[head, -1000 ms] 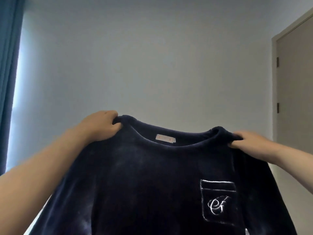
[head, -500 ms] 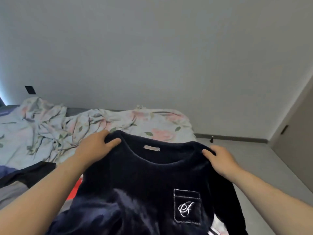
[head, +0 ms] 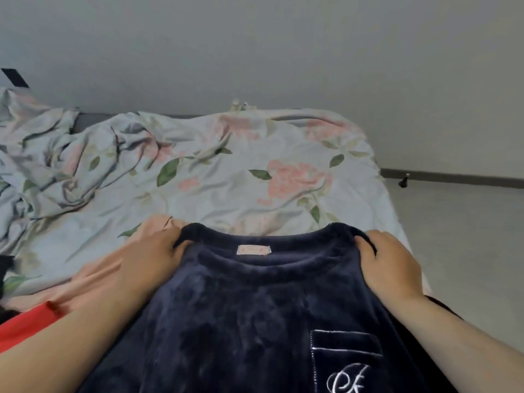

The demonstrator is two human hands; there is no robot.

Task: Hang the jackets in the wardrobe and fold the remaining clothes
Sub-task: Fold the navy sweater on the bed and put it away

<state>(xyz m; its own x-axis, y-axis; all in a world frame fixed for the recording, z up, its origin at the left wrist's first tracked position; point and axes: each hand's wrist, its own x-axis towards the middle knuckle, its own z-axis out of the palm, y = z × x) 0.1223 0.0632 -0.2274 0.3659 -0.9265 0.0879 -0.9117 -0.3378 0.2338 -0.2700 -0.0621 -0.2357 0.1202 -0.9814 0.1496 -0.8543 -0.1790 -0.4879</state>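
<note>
A dark navy velvet top with a small pink neck label and a chest pocket with white embroidered letters lies spread front-up on the near part of the bed. My left hand grips its left shoulder beside the collar. At the other side of the collar my right hand grips the right shoulder. The lower part of the top runs out of view at the bottom.
The bed carries a floral sheet, rumpled at the far left. A peach garment and a red one lie under my left arm; dark fabric shows at the left edge. Bare floor lies right of the bed.
I have lowered the navy top from held up in the air down onto the bed. Both hands kept their grip on the shoulders, and my view tipped downward.
</note>
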